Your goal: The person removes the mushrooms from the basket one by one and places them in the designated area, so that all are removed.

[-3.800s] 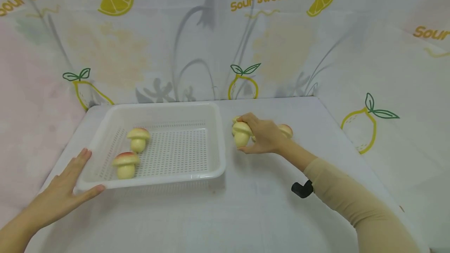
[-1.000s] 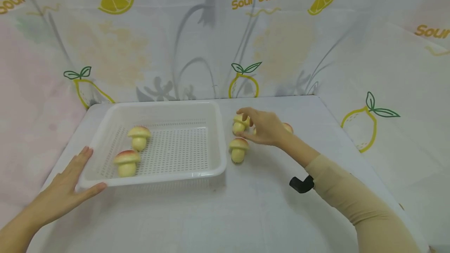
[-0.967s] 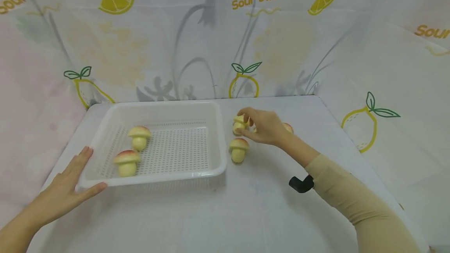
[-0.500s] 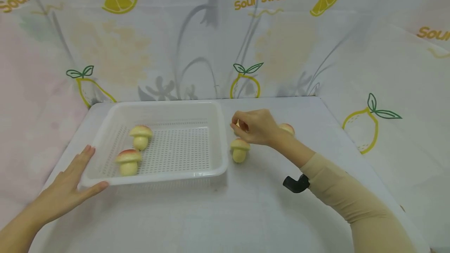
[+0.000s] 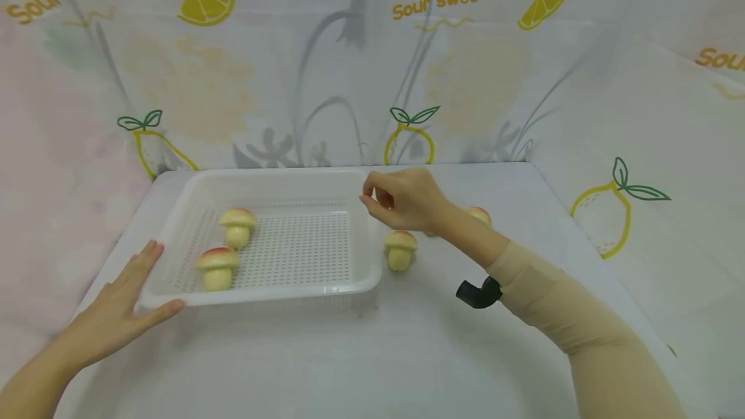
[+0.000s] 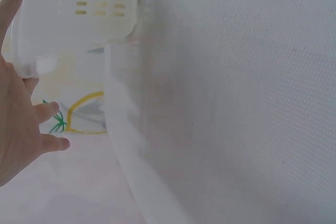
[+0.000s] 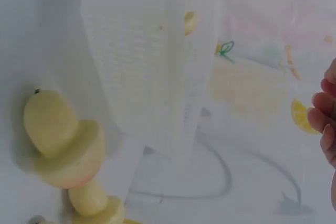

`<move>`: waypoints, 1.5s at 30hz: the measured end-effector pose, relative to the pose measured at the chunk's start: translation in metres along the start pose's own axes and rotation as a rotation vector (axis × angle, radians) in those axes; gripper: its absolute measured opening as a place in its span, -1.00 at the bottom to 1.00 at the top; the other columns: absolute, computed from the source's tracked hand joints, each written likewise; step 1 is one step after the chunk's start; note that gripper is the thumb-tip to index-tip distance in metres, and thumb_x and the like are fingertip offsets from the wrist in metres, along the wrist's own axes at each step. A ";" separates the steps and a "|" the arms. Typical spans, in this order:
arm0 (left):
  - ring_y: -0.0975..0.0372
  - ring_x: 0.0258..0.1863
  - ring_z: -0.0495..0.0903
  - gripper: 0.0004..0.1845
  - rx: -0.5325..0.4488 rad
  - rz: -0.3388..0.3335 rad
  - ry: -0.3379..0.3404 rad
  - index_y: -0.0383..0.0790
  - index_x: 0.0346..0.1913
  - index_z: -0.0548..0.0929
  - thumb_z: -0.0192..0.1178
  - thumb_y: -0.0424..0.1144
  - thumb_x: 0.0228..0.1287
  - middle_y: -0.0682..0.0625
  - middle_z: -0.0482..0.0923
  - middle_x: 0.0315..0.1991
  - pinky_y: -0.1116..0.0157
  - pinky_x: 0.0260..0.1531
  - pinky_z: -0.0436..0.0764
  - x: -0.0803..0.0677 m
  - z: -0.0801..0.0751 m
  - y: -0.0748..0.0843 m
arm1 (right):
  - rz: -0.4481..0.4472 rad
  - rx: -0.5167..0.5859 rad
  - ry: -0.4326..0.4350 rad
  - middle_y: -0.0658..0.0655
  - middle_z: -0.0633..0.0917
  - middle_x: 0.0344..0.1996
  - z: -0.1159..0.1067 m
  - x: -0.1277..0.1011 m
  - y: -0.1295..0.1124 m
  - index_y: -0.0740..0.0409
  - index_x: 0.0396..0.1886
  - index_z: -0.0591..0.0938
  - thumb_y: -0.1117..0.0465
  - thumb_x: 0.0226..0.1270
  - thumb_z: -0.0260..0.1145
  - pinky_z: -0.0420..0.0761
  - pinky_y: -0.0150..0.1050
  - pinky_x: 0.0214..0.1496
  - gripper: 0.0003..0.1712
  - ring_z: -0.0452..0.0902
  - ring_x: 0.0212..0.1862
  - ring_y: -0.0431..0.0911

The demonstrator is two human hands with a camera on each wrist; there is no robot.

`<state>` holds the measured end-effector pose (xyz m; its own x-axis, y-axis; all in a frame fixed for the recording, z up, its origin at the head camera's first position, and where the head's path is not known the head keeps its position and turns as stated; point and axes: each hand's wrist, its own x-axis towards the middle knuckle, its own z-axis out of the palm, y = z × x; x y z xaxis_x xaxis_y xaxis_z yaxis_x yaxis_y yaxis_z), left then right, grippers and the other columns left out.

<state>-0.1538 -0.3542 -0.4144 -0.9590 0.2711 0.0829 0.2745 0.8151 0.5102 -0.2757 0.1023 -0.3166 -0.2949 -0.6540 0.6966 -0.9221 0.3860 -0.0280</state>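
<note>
Since half a second ago, the right hand is lifted over the basket rim, fingers curled, contents hidden; left hand is kept flat against the basket corner, so another mushroom transfer is probably underway

Backdrop cloth: "Sour sweet" printed in yellow at top centre and top left; "Sour", cut off, at far right.

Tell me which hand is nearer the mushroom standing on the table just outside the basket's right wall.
Right. The right hand hovers just above and behind that mushroom, not touching it. The left hand rests at the basket's near-left corner, the whole basket away from it.
</note>
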 end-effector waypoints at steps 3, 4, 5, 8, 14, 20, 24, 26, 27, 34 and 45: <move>-0.16 0.47 -0.43 0.02 -0.001 -0.005 0.002 -0.07 0.54 -0.32 0.21 -0.06 0.31 -0.16 -0.42 0.53 -0.40 0.14 -0.48 -0.001 0.000 0.000 | -0.029 0.048 0.023 -0.10 0.44 -0.79 0.003 0.017 -0.005 0.10 -0.49 0.53 0.25 0.15 0.27 0.20 -0.40 -0.71 -0.91 0.28 -0.71 -0.29; -0.15 0.47 -0.43 0.03 -0.002 -0.005 0.005 -0.07 0.54 -0.32 0.22 -0.06 0.30 -0.16 -0.42 0.53 -0.39 0.15 -0.48 -0.001 0.000 0.000 | -0.039 0.063 0.033 -0.10 0.44 -0.79 0.004 0.023 -0.007 0.10 -0.49 0.53 0.25 0.15 0.28 0.19 -0.40 -0.72 -0.91 0.28 -0.71 -0.29; -0.16 0.47 -0.42 0.03 -0.003 -0.005 0.008 -0.08 0.54 -0.31 0.22 -0.06 0.30 -0.16 -0.41 0.53 -0.40 0.15 -0.47 -0.001 0.000 0.000 | -0.050 0.078 0.042 -0.10 0.44 -0.79 0.004 0.028 -0.008 0.10 -0.49 0.53 0.25 0.15 0.28 0.18 -0.40 -0.72 -0.90 0.28 -0.71 -0.29; -0.17 0.47 -0.41 0.03 -0.003 -0.005 0.017 -0.08 0.54 -0.30 0.23 -0.06 0.29 -0.16 -0.40 0.54 -0.39 0.15 -0.46 -0.001 0.000 0.001 | -0.090 0.108 0.064 -0.11 0.43 -0.80 0.007 0.045 -0.014 0.10 -0.50 0.51 0.24 0.14 0.28 0.17 -0.40 -0.71 -0.89 0.27 -0.71 -0.30; -0.17 0.47 -0.41 0.03 -0.003 -0.017 0.016 -0.08 0.54 -0.30 0.22 -0.04 0.30 -0.15 -0.40 0.54 -0.41 0.15 -0.44 -0.003 -0.002 0.003 | -0.174 0.131 0.096 -0.12 0.42 -0.80 0.011 0.075 -0.026 0.08 -0.51 0.52 0.24 0.13 0.29 0.18 -0.40 -0.69 -0.89 0.26 -0.70 -0.30; -0.18 0.47 -0.39 0.03 0.007 -0.024 0.023 -0.08 0.55 -0.30 0.22 -0.03 0.29 -0.16 -0.39 0.54 -0.41 0.15 -0.42 -0.005 -0.004 0.003 | -0.218 0.153 0.114 -0.12 0.44 -0.78 0.015 0.094 -0.036 0.09 -0.50 0.53 0.23 0.14 0.29 0.21 -0.41 -0.66 -0.90 0.27 -0.68 -0.31; -0.19 0.47 -0.36 0.03 0.012 -0.017 0.030 -0.09 0.55 -0.29 0.23 -0.03 0.29 -0.19 -0.36 0.54 -0.43 0.15 -0.38 -0.005 -0.005 0.003 | -0.236 0.146 0.121 -0.12 0.46 -0.77 0.021 0.103 -0.039 0.09 -0.51 0.54 0.24 0.15 0.29 0.22 -0.40 -0.65 -0.90 0.29 -0.68 -0.31; -0.19 0.47 -0.34 0.03 0.014 -0.017 0.032 -0.09 0.55 -0.28 0.23 -0.03 0.28 -0.20 -0.35 0.54 -0.44 0.15 -0.36 -0.004 -0.005 0.004 | -0.241 0.133 0.125 -0.12 0.46 -0.77 0.025 0.106 -0.040 0.08 -0.50 0.54 0.24 0.16 0.28 0.23 -0.40 -0.66 -0.90 0.30 -0.68 -0.32; -0.19 0.47 -0.34 0.03 0.015 -0.020 0.030 -0.08 0.55 -0.28 0.23 -0.02 0.29 -0.19 -0.35 0.54 -0.44 0.14 -0.35 -0.004 -0.006 0.004 | -0.242 0.124 0.125 -0.13 0.47 -0.77 0.026 0.108 -0.041 0.07 -0.50 0.54 0.23 0.16 0.28 0.23 -0.40 -0.66 -0.90 0.31 -0.68 -0.32; -0.19 0.47 -0.34 0.03 0.013 -0.033 0.024 -0.07 0.55 -0.29 0.22 -0.01 0.29 -0.18 -0.36 0.54 -0.45 0.14 -0.34 -0.005 -0.006 0.005 | -0.253 0.084 0.115 -0.13 0.47 -0.76 0.037 0.124 -0.048 0.05 -0.49 0.54 0.20 0.22 0.24 0.20 -0.37 -0.66 -0.90 0.31 -0.69 -0.31; -0.24 0.45 -0.24 0.04 -0.005 -0.038 0.019 -0.06 0.55 -0.27 0.24 0.01 0.27 -0.16 -0.32 0.54 -0.48 0.11 -0.25 -0.006 -0.003 0.010 | -0.301 0.022 0.067 -0.14 0.47 -0.77 0.063 0.143 -0.054 0.02 -0.53 0.54 0.12 0.25 0.19 0.23 -0.36 -0.65 -0.82 0.33 -0.70 -0.29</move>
<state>-0.1458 -0.3496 -0.4071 -0.9700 0.2297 0.0799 0.2373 0.8220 0.5178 -0.2841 -0.0524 -0.2607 0.0083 -0.6921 0.7218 -0.9709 0.1671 0.1713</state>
